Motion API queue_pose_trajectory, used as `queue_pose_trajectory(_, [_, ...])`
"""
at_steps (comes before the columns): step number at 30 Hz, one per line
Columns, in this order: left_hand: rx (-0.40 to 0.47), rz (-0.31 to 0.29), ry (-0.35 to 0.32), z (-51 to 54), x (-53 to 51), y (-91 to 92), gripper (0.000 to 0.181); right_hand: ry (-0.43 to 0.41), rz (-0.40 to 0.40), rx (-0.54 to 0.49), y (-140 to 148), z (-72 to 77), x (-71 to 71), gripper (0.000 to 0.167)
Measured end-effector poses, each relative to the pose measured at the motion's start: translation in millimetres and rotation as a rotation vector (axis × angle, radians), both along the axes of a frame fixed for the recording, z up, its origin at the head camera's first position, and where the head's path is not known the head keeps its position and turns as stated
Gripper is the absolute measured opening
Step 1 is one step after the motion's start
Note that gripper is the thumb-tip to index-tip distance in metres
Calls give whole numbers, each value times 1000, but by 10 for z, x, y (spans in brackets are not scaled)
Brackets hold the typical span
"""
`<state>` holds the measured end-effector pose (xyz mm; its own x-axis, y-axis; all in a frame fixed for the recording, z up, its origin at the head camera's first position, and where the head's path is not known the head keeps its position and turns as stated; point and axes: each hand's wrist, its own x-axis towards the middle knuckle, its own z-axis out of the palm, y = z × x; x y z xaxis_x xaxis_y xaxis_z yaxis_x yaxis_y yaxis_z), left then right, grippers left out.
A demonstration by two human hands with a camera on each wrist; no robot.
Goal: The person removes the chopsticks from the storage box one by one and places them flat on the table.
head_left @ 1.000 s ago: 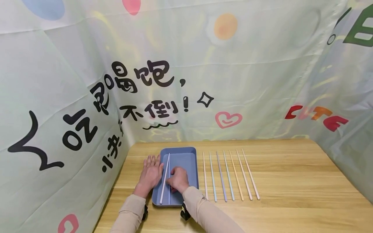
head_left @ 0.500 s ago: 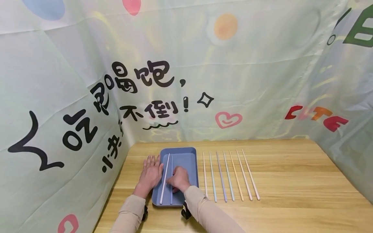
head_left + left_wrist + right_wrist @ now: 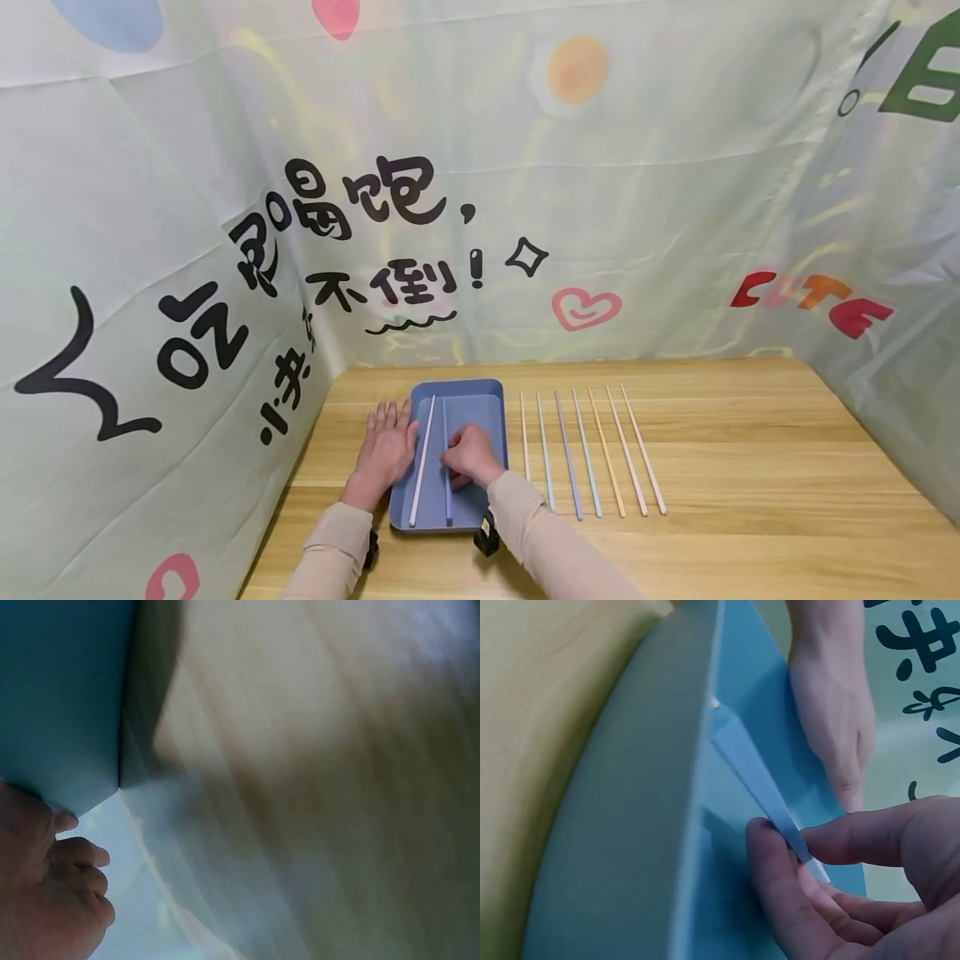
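A blue rectangular tray [image 3: 480,404] lies on the left part of the table. Inside it, a pale pinkish-white chopstick [image 3: 422,462] slants along the left side. To the right of that one is a blue-purple chopstick [image 3: 449,504], which my right hand [image 3: 472,454] pinches between thumb and fingers near its middle. The right wrist view shows the pinched chopstick [image 3: 754,769] close up, low within the tray walls. My left hand [image 3: 386,450] rests along the tray's left edge, fingers extended and pointing away. The left wrist view catches part of this hand [image 3: 45,885] by the tray's outer wall [image 3: 60,697].
On the wooden table [image 3: 750,467], right of the tray, several chopsticks lie in a row, among them a purple one [image 3: 567,454] and a yellow one [image 3: 606,450]. A printed cloth [image 3: 675,208] encloses the table's back and sides. Black wrist devices [image 3: 487,533] sit near the tray's front.
My right hand has shifted the blue-purple chopstick slightly rightward in the tray, away from the pale one, and it now lies straighter. The left hand has stayed in place.
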<state>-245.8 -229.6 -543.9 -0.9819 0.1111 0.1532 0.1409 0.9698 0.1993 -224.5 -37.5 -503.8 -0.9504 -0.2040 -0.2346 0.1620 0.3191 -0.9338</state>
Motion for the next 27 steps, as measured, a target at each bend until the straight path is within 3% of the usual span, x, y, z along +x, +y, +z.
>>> queue_pose_trajectory(14, [3, 4, -4, -14, -9, 6, 57, -37, 1, -55, 106, 147, -41, 28])
queue_pose_trajectory(27, [21, -8, 8, -14, -1, -3, 56, -8, -28, -70, 366, 264, -148, 41])
